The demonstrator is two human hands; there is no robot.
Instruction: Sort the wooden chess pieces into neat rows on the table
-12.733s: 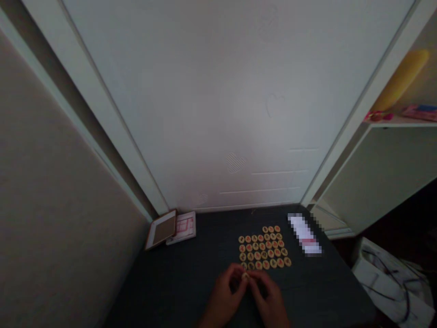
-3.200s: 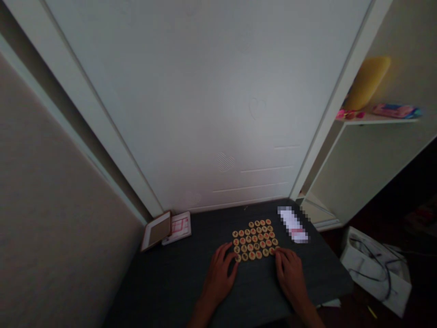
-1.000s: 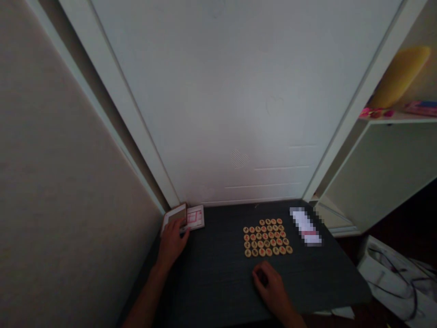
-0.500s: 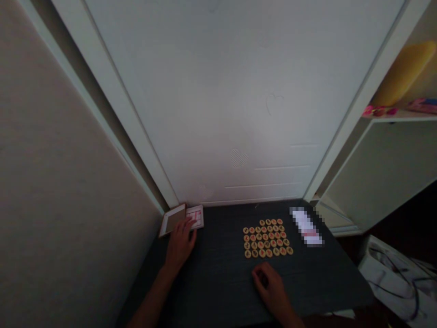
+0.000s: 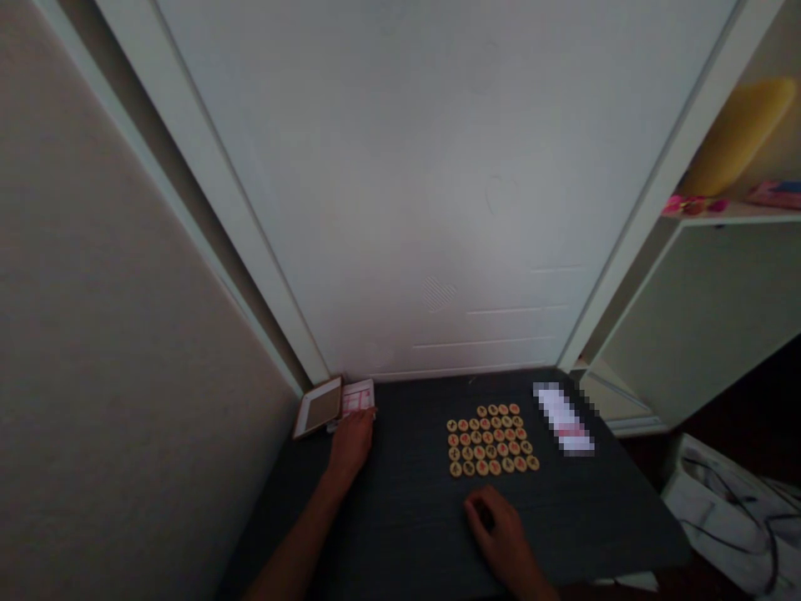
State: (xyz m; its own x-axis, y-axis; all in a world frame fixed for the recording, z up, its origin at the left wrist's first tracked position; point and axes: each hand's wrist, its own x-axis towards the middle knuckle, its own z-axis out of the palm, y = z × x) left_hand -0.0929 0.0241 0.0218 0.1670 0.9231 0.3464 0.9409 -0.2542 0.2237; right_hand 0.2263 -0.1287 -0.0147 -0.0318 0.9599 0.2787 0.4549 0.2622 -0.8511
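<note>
Several round wooden game pieces (image 5: 491, 440) with red and dark marks lie in neat rows on a dark table (image 5: 413, 517). My left hand (image 5: 352, 442) reaches to the far left corner, fingers laid on a folded white sheet with red print (image 5: 358, 396). Beside that sheet a shallow brown-lined box (image 5: 319, 406) leans against the wall. My right hand (image 5: 501, 526) rests on the table just in front of the pieces, fingers curled loosely, apart from them, with nothing visible in it.
A blurred white object (image 5: 563, 417) lies right of the pieces near the table's far right corner. A white door panel stands behind the table. A shelf at right holds a yellow object (image 5: 738, 138). A white bag (image 5: 732, 517) sits on the floor at right.
My hands left the rows of pieces. The left hand went to the box at the far left, then shifted right onto the printed sheet. The right hand drew back toward me.
</note>
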